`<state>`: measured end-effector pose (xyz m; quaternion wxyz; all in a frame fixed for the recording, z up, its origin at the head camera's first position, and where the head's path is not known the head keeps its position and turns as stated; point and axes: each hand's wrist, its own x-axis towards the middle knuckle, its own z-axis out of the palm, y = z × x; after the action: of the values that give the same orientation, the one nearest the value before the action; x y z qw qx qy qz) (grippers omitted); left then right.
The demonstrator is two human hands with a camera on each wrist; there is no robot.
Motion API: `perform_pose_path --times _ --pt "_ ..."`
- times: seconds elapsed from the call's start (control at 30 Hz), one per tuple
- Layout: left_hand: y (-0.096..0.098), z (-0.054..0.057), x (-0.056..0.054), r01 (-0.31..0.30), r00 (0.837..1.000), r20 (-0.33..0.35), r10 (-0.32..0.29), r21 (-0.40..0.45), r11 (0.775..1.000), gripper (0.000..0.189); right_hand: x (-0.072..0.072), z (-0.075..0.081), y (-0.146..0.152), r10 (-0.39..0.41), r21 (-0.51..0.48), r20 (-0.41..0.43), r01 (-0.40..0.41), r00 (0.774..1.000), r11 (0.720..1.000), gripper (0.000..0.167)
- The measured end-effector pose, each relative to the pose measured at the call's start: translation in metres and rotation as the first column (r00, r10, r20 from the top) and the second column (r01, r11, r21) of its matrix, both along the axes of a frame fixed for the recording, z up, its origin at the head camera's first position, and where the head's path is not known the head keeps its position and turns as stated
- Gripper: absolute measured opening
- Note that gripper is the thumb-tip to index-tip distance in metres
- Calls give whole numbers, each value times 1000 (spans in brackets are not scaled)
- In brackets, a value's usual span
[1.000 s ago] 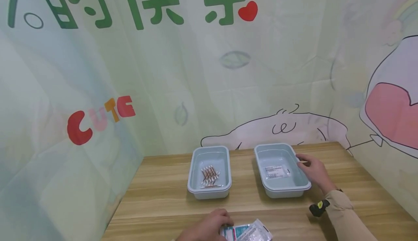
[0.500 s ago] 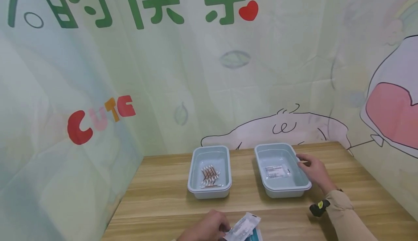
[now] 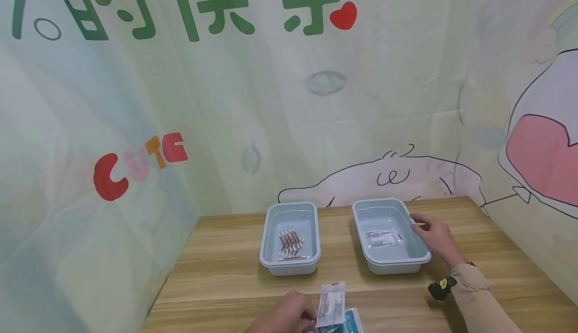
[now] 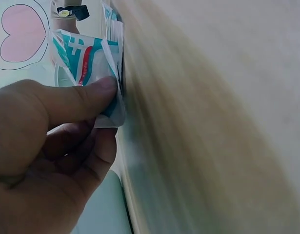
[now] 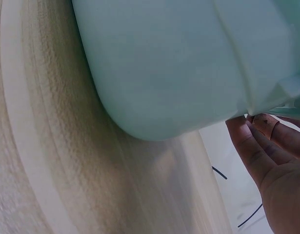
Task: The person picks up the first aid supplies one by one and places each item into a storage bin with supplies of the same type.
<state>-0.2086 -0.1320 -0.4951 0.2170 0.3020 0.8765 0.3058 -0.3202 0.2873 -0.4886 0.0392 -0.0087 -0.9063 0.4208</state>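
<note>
My left hand (image 3: 285, 314) is low in the middle of the head view. Its thumb and fingers pinch a small teal-and-white foil packet (image 4: 84, 61), seen in the left wrist view. In the head view a packet with a white printed face (image 3: 331, 304) stands out beside the fingertips, partly covering teal packets (image 3: 353, 323) below it. My right hand (image 3: 437, 240) holds the right rim of a light blue plastic bin (image 3: 408, 251). Inside that bin lies a clear-edged white printed packet (image 3: 384, 237). The right wrist view shows the fingers (image 5: 247, 146) at the bin's rim.
A second light blue bin (image 3: 269, 232) stands to the left, with several brown-stick cotton swabs (image 3: 291, 241) in it. Both bins rest on a wood-grain table (image 3: 217, 268). A printed cloth backdrop (image 3: 253, 112) rises behind the table.
The white-faced packet by my left hand has turned from slanting right to nearly upright, and sits farther from me, with teal packets showing below. My right hand and both bins have stayed put.
</note>
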Motion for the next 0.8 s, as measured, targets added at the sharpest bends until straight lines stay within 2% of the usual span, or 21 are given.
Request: perform_pose_path --times 0.1,0.33,0.47,0.6,0.8 --pt "0 0 0 53 994 -94 -54 -19 998 13 -1 -1 0 0 -2 -3 0 1000 1000 47" --pt "1 7 0 134 965 -221 -140 -41 990 12 -1 -1 0 -10 -6 3 10 1000 1000 47" --pt "-1 13 0 180 918 -345 -198 -83 980 12 -2 -3 1 -9 -12 7 9 1000 1000 48" --pt "-2 20 3 193 883 -422 -207 -76 978 13 -2 -5 3 9 1 -26 -9 1000 1000 46" --pt "-2 26 4 192 864 -468 -185 -33 981 13 -3 -6 4 20 4 -38 -20 999 1000 46"
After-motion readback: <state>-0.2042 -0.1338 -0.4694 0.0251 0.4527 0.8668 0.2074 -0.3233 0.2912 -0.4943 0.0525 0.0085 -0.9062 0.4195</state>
